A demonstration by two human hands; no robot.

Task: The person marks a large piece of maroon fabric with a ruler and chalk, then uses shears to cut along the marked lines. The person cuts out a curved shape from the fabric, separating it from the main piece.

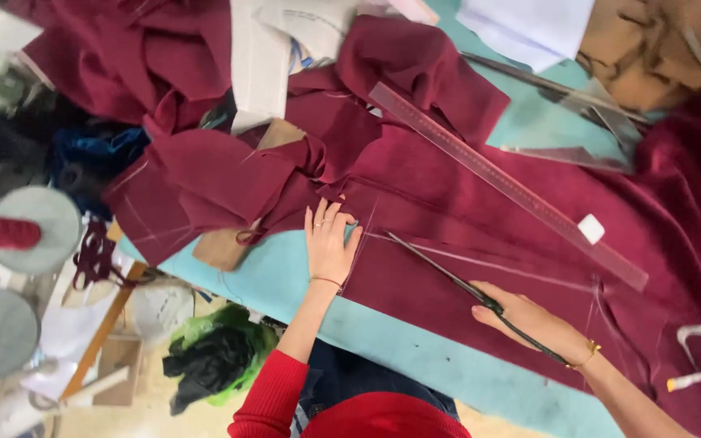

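Right hand [529,318] grip closed on scissors [448,276], left hand [330,239] flat — maroon cloth [464,235], teal table [285,280].

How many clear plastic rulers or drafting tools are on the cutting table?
3. A long straight ruler lies diagonally across the maroon fabric; two clear triangular pieces lie at upper right on the teal table. Fabric may hide more.

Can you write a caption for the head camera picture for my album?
Left hand flat on maroon fabric, right hand cutting with scissors.
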